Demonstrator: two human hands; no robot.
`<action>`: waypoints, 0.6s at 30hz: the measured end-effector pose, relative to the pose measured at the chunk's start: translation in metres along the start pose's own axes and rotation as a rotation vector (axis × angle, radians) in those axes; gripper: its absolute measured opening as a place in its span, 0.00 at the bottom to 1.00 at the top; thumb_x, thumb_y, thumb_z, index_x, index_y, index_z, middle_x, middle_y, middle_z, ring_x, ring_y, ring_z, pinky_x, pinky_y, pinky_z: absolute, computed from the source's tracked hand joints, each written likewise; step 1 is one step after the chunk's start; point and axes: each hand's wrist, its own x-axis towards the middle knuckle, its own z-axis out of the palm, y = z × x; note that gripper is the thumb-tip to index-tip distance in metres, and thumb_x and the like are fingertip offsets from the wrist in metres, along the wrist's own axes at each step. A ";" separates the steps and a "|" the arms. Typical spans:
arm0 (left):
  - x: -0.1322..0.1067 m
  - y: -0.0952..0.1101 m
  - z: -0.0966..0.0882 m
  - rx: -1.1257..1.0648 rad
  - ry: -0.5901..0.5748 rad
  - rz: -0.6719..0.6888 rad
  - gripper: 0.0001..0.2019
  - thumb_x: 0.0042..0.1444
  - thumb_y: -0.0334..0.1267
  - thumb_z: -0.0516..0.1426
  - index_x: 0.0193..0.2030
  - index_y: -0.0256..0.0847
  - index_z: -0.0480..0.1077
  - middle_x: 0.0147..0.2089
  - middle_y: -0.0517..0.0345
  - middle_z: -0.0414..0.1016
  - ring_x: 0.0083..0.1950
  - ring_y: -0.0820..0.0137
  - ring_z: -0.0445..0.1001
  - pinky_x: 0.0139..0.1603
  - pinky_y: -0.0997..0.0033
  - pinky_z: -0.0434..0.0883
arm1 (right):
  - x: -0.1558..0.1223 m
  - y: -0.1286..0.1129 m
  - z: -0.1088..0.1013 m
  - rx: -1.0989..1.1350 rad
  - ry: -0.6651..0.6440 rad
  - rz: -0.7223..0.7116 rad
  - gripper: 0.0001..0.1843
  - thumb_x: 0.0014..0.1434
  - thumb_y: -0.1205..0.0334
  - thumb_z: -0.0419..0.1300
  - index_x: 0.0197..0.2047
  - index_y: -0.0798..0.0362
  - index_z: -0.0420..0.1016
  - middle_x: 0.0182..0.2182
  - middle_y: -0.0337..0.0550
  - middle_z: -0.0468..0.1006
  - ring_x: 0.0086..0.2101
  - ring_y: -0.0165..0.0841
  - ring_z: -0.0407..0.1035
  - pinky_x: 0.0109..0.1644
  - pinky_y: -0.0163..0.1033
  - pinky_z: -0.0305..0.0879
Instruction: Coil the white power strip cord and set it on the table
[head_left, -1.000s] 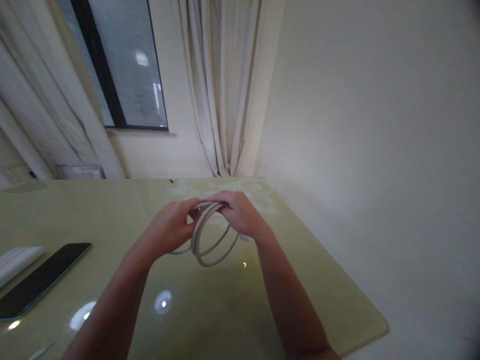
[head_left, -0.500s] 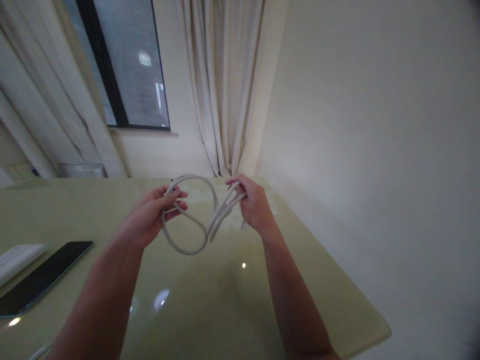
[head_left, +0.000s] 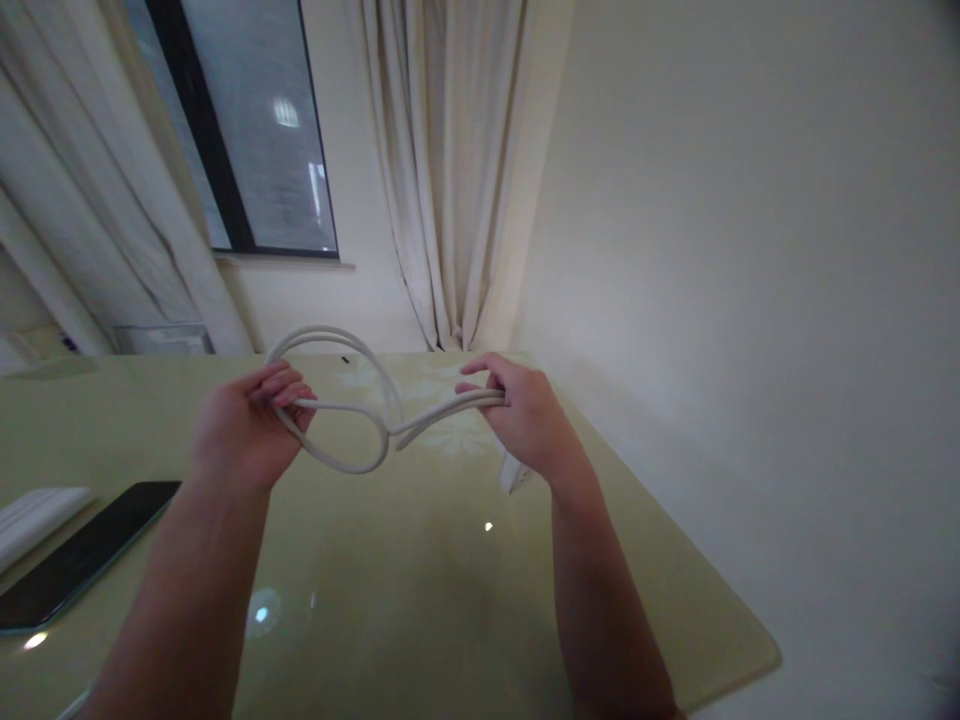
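A white cable (head_left: pixel 442 408) is stretched in loose loops between my two hands, held up above the tabletop. My left hand (head_left: pixel 259 420) has its fingers curled round the left side of the loops. My right hand (head_left: pixel 529 415) pinches several strands at the other end, its fingers partly hidden behind the palm. Just below the right palm shows a small white block (head_left: pixel 514 472) that looks like a plug or adapter; whether it hangs from the cable I cannot tell.
The glossy pale green table (head_left: pixel 420 600) reflects lamp light. At its left lie a dark phone (head_left: pixel 82 555) and a white box-like object (head_left: pixel 37 515). A small dark bit (head_left: pixel 345 359) sits near the far edge. A wall (head_left: pixel 712 300) borders the right side, with curtains (head_left: pixel 450 180) behind.
My hands have moved apart, the left one further left with fingers now closed round the loops. The loops are drawn wider, and the white block has come into view below my right hand.
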 end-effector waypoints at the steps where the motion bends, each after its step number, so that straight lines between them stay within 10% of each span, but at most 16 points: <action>1: -0.001 0.002 -0.001 -0.064 -0.019 -0.018 0.17 0.71 0.23 0.41 0.30 0.42 0.54 0.20 0.69 0.55 0.18 0.81 0.57 0.20 0.83 0.65 | -0.004 -0.006 -0.002 0.053 -0.077 -0.039 0.11 0.63 0.64 0.68 0.49 0.48 0.83 0.24 0.33 0.72 0.27 0.31 0.66 0.35 0.36 0.57; 8: 0.002 0.009 -0.007 -0.125 -0.024 -0.074 0.17 0.68 0.20 0.42 0.30 0.43 0.51 0.20 0.71 0.51 0.17 0.82 0.55 0.18 0.84 0.60 | -0.021 -0.035 -0.024 0.373 -0.573 -0.125 0.18 0.61 0.48 0.73 0.49 0.50 0.84 0.23 0.30 0.69 0.24 0.26 0.60 0.30 0.34 0.53; 13: 0.007 0.006 -0.009 0.260 0.015 0.059 0.11 0.61 0.18 0.50 0.33 0.36 0.66 0.18 0.72 0.55 0.17 0.83 0.56 0.21 0.84 0.61 | -0.015 -0.031 -0.025 0.371 -0.145 -0.025 0.15 0.68 0.49 0.65 0.41 0.52 0.85 0.29 0.38 0.76 0.29 0.28 0.64 0.33 0.36 0.56; 18: 0.011 -0.010 -0.015 0.907 0.025 0.299 0.06 0.56 0.35 0.65 0.38 0.36 0.75 0.24 0.65 0.71 0.25 0.76 0.68 0.29 0.77 0.68 | -0.004 -0.016 -0.017 0.545 0.162 0.136 0.20 0.65 0.42 0.67 0.39 0.53 0.85 0.21 0.32 0.63 0.22 0.26 0.51 0.26 0.36 0.45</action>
